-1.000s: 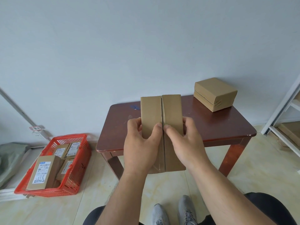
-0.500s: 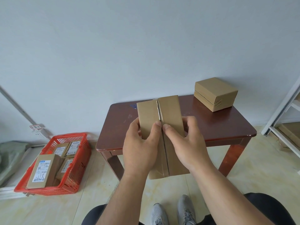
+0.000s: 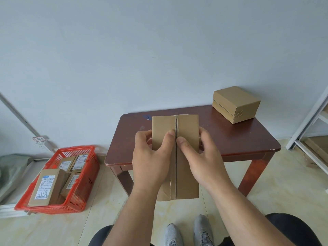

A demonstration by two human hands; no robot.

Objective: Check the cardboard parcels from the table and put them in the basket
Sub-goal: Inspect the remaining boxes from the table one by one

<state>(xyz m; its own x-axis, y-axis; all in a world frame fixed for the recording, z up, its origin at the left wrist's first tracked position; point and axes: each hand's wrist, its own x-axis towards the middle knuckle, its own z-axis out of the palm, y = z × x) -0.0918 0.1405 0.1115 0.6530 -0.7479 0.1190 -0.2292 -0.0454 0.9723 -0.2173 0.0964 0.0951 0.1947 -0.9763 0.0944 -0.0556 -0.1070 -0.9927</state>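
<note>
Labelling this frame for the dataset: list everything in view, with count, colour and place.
held parcel: 1, brown cardboard, taped seam facing the camera, held up in front of the table
parcel on table: 1, brown cardboard, far right corner of the table
table: 1, dark red-brown wood, against the wall
basket: 1, red plastic, on the floor left of the table
parcels in basket: at least 4, brown with white labels
shelf frame: 1, white, right edge
grey-green bag: 1, floor at far left
shoes: 2, grey, bottom centre
hands: 2; left hand and right hand grip the held parcel, thumbs at the seam
</note>
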